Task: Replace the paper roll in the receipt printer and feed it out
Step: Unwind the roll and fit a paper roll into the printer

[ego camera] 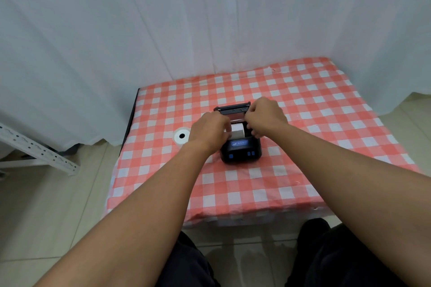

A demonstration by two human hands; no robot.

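A small black receipt printer (241,150) with blue buttons and a lit blue screen stands mid-table, its lid (233,108) tipped open at the back. A white paper roll (238,131) lies in the open compartment. My left hand (211,131) grips the roll's left end. My right hand (265,115) curls over the compartment's right side, fingers at the roll's right end; the contact itself is hidden. A second white paper roll (181,136) with a dark core hole lies flat on the cloth just left of the printer.
The table wears a red-and-white checked cloth (303,147). White curtains (186,18) hang behind and beside it. A white perforated metal rack bar (39,149) slants at the left over the tiled floor. My dark-trousered knees (338,258) sit below the table's near edge.
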